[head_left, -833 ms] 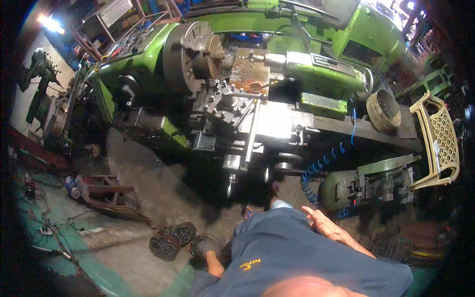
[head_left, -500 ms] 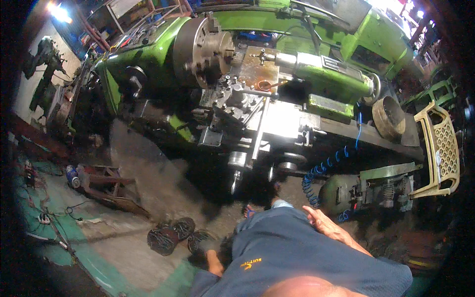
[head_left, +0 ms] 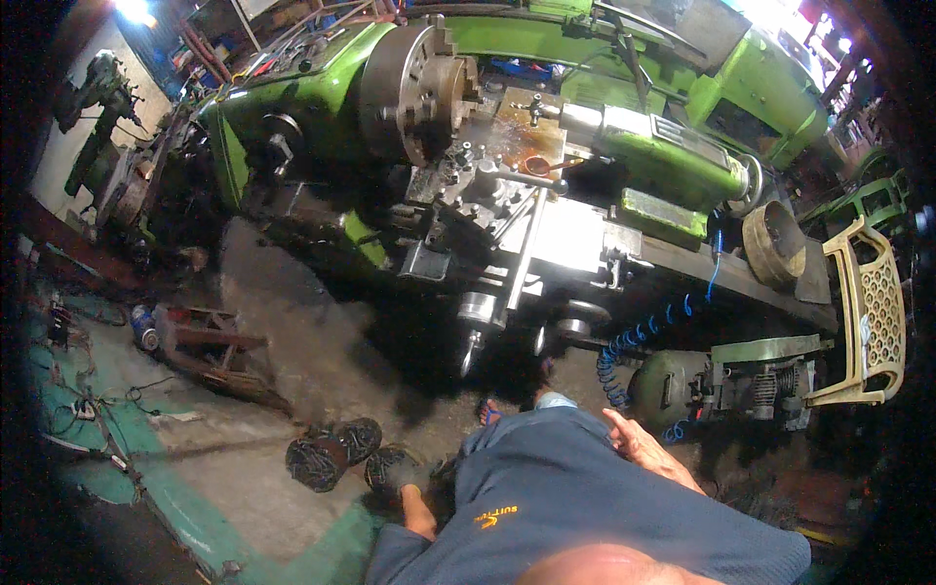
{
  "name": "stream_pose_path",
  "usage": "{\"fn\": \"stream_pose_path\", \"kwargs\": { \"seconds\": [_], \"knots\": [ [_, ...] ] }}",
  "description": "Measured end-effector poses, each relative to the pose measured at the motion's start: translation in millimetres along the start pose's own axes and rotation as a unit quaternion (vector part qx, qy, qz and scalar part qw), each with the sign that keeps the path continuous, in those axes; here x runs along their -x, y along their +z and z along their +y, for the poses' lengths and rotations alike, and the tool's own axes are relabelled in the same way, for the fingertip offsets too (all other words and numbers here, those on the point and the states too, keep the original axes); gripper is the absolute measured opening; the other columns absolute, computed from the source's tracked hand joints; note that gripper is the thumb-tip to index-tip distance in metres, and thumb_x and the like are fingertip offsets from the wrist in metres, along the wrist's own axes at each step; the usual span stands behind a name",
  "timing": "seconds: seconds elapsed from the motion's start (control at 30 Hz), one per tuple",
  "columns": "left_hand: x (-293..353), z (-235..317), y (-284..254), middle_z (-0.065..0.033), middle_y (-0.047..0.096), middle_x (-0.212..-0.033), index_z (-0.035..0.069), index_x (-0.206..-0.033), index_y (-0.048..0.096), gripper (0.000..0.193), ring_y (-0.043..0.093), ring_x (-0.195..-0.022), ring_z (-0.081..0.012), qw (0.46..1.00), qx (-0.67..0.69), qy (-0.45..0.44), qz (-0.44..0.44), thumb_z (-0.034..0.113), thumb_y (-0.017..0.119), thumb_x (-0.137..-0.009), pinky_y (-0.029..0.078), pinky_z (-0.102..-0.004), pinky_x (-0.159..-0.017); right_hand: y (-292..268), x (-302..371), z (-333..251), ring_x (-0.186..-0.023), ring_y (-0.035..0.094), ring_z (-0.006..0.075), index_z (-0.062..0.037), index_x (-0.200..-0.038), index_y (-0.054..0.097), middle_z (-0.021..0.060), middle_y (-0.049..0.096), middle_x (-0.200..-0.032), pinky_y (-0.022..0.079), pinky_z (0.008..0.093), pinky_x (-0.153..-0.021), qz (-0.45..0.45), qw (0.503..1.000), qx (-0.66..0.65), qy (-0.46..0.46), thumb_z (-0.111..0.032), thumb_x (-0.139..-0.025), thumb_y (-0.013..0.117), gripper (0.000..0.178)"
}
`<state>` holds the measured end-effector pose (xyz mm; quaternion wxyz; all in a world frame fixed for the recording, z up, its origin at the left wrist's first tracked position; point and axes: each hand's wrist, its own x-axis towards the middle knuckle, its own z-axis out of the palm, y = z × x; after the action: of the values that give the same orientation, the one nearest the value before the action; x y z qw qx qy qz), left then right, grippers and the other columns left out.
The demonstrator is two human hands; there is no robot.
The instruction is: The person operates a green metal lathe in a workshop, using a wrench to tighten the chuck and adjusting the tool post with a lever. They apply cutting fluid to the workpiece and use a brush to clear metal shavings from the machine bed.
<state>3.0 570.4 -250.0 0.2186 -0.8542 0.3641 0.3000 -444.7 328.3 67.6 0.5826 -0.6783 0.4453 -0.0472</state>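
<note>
My right hand [head_left: 651, 456] rests beside the dark shirt at my waist, holding nothing. Its fingers are stretched out, the index finger apart from the others. Low on the left, my left forearm [head_left: 417, 514] comes out of the sleeve; the hand at its end is too dark to make out. In front of me stands a green metal lathe [head_left: 331, 107] with a large chuck [head_left: 395, 97]. Bright specks show beside the chuck, over the brown plate. The tool post [head_left: 487, 183] carries a long lever [head_left: 525, 252]. Neither hand touches the lathe.
Dark round bundles [head_left: 317, 463] lie on the floor near my left arm. A rusty metal frame [head_left: 219, 356] stands farther left. At right are a coiled blue hose [head_left: 609, 375], a compressor [head_left: 673, 385], a cream plastic chair [head_left: 868, 312] and a metal ring [head_left: 773, 242] on the lathe bed.
The chuck's jaws show at a different angle, and bright specks have appeared beside it. The whole view has shifted slightly. My right hand stays at my waist.
</note>
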Motion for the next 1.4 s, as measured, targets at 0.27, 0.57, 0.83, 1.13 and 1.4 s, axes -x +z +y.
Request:
{"fn": "stream_pose_path", "kwargs": {
  "seconds": [0.27, 0.57, 0.83, 1.13, 1.4],
  "knots": [
    [24, 17, -46, -0.0173, 0.066, -0.131, 0.008, -0.129, 0.068, 0.066, 0.065, -0.116, -0.0382, 0.998, -0.048, 0.022, -0.02, 0.062, 0.053, -0.094, 0.052, -0.0479, -0.094, -4, 13, 14, -0.098, 0.054, 0.0255, -0.0132, -0.162, 0.023, 0.0116, 0.05, -0.113, 0.045, 0.0405, -0.089, 0.009, 1.0, -0.015, 0.016, -0.094, -0.083, 0.017, 0.113],
    [-22, -7, 43, -0.0164, 0.071, -0.125, 0.011, -0.123, 0.073, 0.052, 0.069, -0.11, -0.0371, 0.991, 0.047, -0.03, 0.124, 0.05, 0.05, -0.097, 0.053, -0.0497, -0.092, -4, 14, 5, -0.102, 0.053, 0.0291, -0.0122, -0.162, 0.024, 0.0157, 0.052, -0.115, 0.043, 0.0431, -0.095, -0.029, 0.999, 0.037, 0.02, -0.09, -0.087, 0.012, 0.109],
    [-38, -10, 61, -0.0131, 0.066, -0.134, 0.013, -0.128, 0.069, 0.047, 0.064, -0.12, -0.0332, 0.999, -0.051, -0.004, 0.007, 0.043, 0.047, -0.1, 0.048, -0.0487, -0.099, 1, 11, 16, -0.106, 0.055, 0.0335, -0.0135, -0.163, 0.022, 0.0209, 0.053, -0.117, 0.041, 0.0447, -0.099, -0.037, 0.999, 0.019, 0.02, -0.087, -0.091, 0.015, 0.103],
    [-51, -15, 86, -0.0107, 0.063, -0.14, 0.014, -0.134, 0.066, 0.047, 0.061, -0.127, -0.0309, 0.999, -0.042, -0.003, -0.004, 0.04, 0.046, -0.101, 0.046, -0.0473, -0.104, -9, 31, 5, -0.104, 0.055, 0.0328, -0.0146, -0.163, 0.021, 0.0214, 0.053, -0.118, 0.041, 0.045, -0.099, -0.04, 0.997, -0.011, 0.062, -0.087, -0.09, 0.013, 0.103],
    [-54, -23, 84, -0.0101, 0.064, -0.139, 0.013, -0.136, 0.064, 0.046, 0.063, -0.122, -0.0325, 0.989, 0.119, -0.054, 0.075, 0.037, 0.043, -0.103, 0.047, -0.0466, -0.103, -2, 14, 7, -0.095, 0.051, 0.0254, -0.0126, -0.162, 0.025, 0.0117, 0.051, -0.107, 0.042, 0.0402, -0.087, -0.021, 1.0, -0.002, 0.021, -0.09, -0.087, 0.011, 0.109]
  ]
}}
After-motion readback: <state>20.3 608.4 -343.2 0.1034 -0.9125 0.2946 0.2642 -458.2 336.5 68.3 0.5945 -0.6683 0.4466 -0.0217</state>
